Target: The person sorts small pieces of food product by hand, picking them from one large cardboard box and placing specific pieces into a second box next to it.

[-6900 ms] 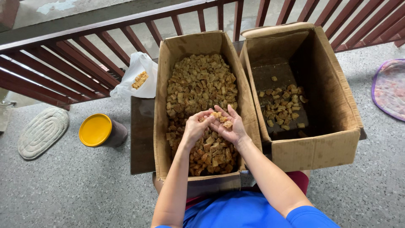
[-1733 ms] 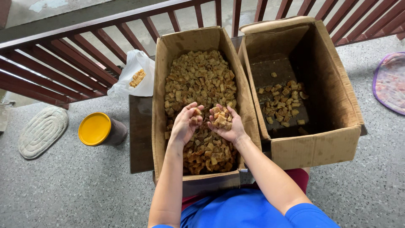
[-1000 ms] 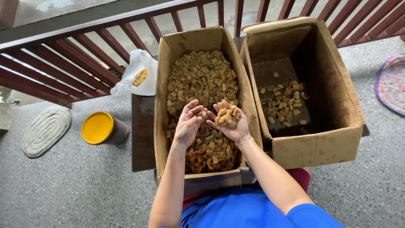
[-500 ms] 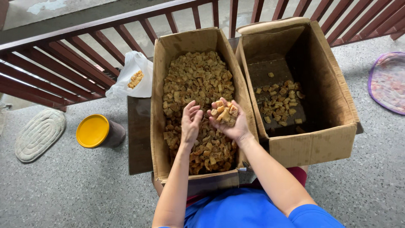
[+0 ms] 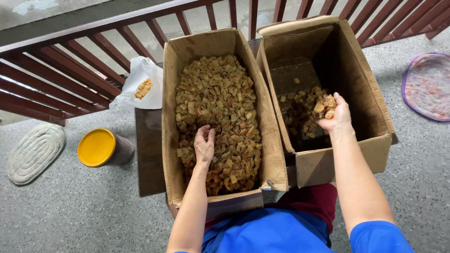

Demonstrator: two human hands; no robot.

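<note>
Two open cardboard boxes stand side by side in front of me. The left box (image 5: 170, 100) is nearly full of small brown chunks (image 5: 218, 107). My left hand (image 5: 204, 145) rests palm down on those chunks, fingers slightly apart. The right box (image 5: 370, 98) holds a much smaller heap of chunks (image 5: 300, 112) on its bottom. My right hand (image 5: 333, 112) is over the right box, cupped around a handful of brown chunks (image 5: 324, 105).
A dark red railing (image 5: 70, 56) runs behind the boxes. A white plastic bag (image 5: 140, 86) with a few chunks lies by the left box. A yellow-lidded container (image 5: 101, 147) and an oval mat (image 5: 33, 152) sit at left, a round mat (image 5: 429, 86) at right.
My right hand has carried its handful from above the left box across to the right box. My left hand has dropped onto the chunks in the left box.
</note>
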